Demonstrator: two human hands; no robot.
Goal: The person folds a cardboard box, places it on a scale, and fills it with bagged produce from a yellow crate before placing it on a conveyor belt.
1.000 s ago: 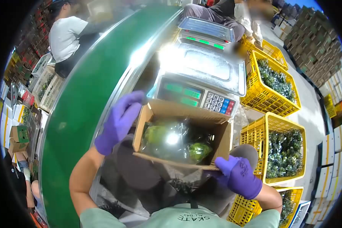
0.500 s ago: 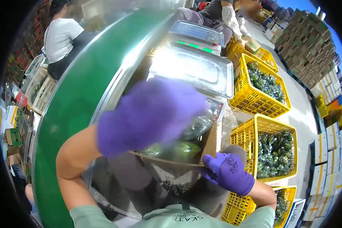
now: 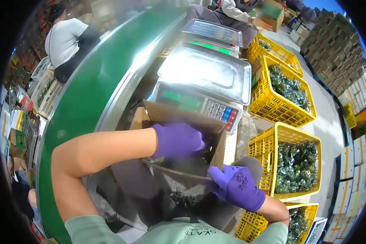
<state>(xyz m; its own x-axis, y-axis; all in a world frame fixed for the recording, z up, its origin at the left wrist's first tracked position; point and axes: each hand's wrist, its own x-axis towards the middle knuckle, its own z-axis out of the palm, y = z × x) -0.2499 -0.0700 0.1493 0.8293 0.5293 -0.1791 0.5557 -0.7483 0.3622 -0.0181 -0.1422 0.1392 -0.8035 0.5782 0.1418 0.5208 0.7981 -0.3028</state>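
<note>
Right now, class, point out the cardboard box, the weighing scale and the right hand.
cardboard box (image 3: 179,112): head view, on its far flap.
weighing scale (image 3: 203,71): head view, on its steel pan.
right hand (image 3: 238,187): head view, on the glove's back.

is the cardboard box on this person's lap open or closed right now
Open. The cardboard box has its far flap standing up, the left hand reaches down inside it, and the right hand grips its near corner.

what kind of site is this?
Most likely a produce packing house: a green conveyor belt, weighing scales, yellow crates of bagged greens, and stacked cartons. Both gloved hands work at a cardboard box.
</note>
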